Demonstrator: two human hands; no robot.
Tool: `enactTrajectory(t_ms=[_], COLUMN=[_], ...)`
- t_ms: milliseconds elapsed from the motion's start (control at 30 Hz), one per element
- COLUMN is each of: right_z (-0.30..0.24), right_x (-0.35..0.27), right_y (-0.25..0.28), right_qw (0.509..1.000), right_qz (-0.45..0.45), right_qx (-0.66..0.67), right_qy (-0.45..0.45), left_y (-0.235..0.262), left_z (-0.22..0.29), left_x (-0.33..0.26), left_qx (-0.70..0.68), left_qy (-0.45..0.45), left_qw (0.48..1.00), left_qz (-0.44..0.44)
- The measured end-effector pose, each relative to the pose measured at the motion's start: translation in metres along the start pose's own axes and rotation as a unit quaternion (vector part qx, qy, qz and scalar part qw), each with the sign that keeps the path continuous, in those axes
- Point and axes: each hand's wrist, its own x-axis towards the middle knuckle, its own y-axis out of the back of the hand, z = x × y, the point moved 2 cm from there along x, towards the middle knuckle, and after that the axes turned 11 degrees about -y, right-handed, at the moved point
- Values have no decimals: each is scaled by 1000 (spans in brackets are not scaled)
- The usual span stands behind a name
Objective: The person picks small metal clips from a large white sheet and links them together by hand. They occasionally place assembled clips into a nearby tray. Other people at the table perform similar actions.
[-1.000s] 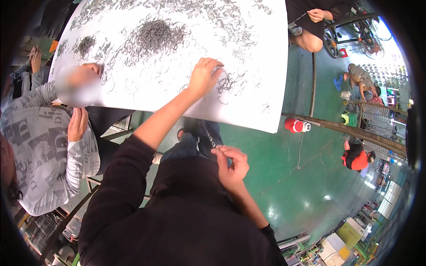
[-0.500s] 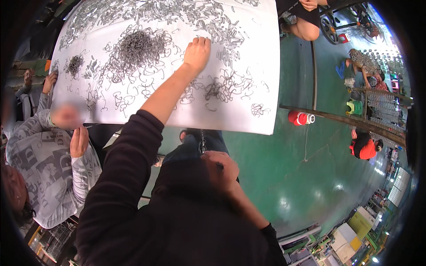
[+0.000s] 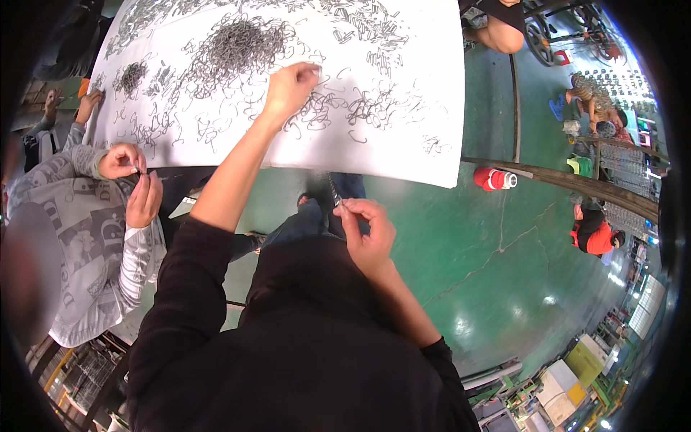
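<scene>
- The small bent wire pieces (image 3: pixel 338 108) lie scattered over the white table (image 3: pixel 432 86), thickest in a dark heap (image 3: pixel 237 43) at the far left and thin and loose toward the near right edge.
- Expect each piece to be very light, stiff and springy; being thin metal, it will likely slip, and the curls may hook into one another, so lift from the loose fringe and not from the heap.
- Take one by its middle or by a free end, pinched between thumb and forefinger; a flat press would only push it along the sheet.
- Your left hand (image 3: pixel 288 86) reaches far out over the table, fingers (image 3: pixel 311 70) curled and drawn close together at the tips, touching the scattered pieces; whether one is already pinched there, you cannot tell.
- Your right hand (image 3: pixel 367 230) sits near your body, off the table's near edge, fingers (image 3: pixel 344 210) closed narrow on what looks like a small thin metal piece (image 3: pixel 335 196).
- To your left a co-worker in a grey patterned sleeve (image 3: pixel 86 216) holds both hands (image 3: pixel 133 180) close together, apart from yours.
</scene>
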Motion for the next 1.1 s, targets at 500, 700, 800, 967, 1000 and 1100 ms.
enactTrajectory(t_ms=[500, 700, 800, 967, 1000, 1100], right_z=[-13, -12, -11, 8, 20, 63], right_x=[-14, -14, -12, 16, 33, 81], right_y=[-21, -25, -24, -8, -6, -4], right_qw=[997, 994, 994, 979, 975, 932], right_qz=[67, 76, 59, 79, 82, 27], right_qx=[-1, -49, -66, -187, -206, -338], right_qy=[24, 58, 61, 22, -7, -129], left_y=[34, 35, 34, 34, 34, 32], left_z=[119, 123, 121, 117, 117, 116], left_x=[-183, -187, -190, -191, -192, -193], left_qx=[-318, -239, -207, -146, -135, -136], left_qy=[89, -27, -32, -74, -80, -82], left_qw=[944, 970, 977, 984, 985, 985], left_qz=[-22, 33, 49, 63, 67, 69])
